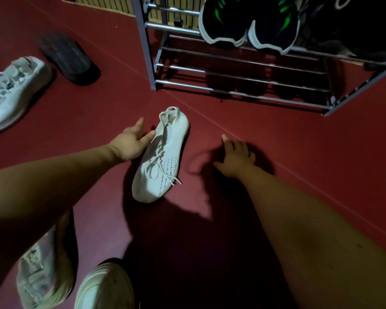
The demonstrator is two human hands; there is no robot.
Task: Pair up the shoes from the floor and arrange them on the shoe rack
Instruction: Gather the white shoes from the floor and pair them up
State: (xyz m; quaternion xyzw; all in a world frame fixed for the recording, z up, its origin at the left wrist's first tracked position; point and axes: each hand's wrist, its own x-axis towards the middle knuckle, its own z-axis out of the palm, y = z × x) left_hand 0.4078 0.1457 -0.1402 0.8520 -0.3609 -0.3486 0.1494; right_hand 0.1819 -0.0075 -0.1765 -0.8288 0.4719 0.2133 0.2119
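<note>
On floor (98, 108) before rack (243, 94) — white shoe (163, 157). Left hand (132, 141) fingers straight, touching shoe's side; right hand (236, 159) splayed, near shoe, holding nothing. Dark pair (247, 23) on rack.

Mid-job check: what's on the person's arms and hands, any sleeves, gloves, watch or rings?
Nothing worn shows. The left forearm and right forearm are bare to the frame edge, with no sleeve in view. The left hand and right hand are gloveless, with no watch, bracelet or ring visible, though the light is dim.
</note>
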